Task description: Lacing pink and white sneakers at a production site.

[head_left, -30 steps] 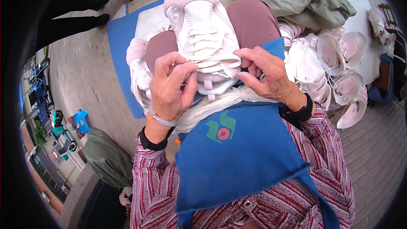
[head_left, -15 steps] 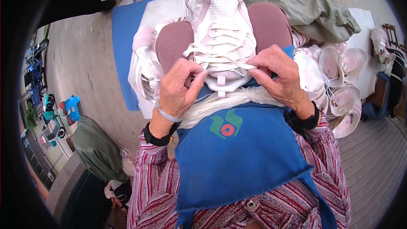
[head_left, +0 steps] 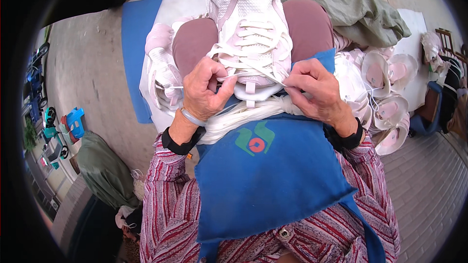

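Note:
A white and pale pink sneaker rests across my knees, its heel tab toward me and its toe pointing away. A flat white shoelace criss-crosses up its tongue. At the left side of the ankle opening, my left hand pinches one part of the lace between thumb and forefinger. My right hand pinches the lace at the other side, fingers curled. Between my hands the lace runs across the shoe opening. A bundle of loose white laces lies over my lap, just above the blue apron.
Another sneaker stands beside my left knee. Several pale pink shoes are piled at my right. A grey-green cloth lies beyond my right knee, and a blue mat on the floor at left. A person's dark-clad legs show at the far left.
My right hand has shifted slightly down and inward, its fingers more closed on the lace. The lace end near it points lower. The whole view has moved a little.

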The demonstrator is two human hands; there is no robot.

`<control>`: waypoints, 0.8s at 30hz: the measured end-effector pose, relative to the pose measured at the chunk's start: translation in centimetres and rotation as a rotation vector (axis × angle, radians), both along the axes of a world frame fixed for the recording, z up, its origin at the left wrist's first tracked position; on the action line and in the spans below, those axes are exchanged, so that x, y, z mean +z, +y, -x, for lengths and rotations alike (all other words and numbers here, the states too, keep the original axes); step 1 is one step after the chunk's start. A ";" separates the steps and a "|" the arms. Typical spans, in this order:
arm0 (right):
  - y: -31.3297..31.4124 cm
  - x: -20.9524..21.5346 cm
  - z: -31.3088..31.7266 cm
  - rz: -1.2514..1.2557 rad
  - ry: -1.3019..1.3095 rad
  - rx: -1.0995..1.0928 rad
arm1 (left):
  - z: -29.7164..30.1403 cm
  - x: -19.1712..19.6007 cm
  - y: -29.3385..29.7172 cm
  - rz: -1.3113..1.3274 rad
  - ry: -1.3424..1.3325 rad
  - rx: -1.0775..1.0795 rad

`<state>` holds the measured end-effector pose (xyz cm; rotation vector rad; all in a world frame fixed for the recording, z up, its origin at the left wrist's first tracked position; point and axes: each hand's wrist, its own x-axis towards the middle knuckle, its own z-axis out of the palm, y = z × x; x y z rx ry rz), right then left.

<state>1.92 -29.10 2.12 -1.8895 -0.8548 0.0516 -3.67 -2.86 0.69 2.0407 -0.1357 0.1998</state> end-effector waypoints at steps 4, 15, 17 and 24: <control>0.0 -0.4 -0.3 -0.049 -0.063 0.002 | -0.2 -0.1 0.1 -0.004 -0.004 0.000; -0.1 -1.2 -0.2 -0.075 -0.080 -0.020 | 0.0 -0.4 0.0 -0.005 0.003 0.042; -0.1 -1.2 -0.2 -0.081 -0.074 -0.019 | -0.2 -0.4 0.0 0.000 0.018 0.039; 0.1 -1.1 -0.2 -0.059 -0.061 -0.011 | -0.5 0.1 -0.3 0.010 0.052 0.080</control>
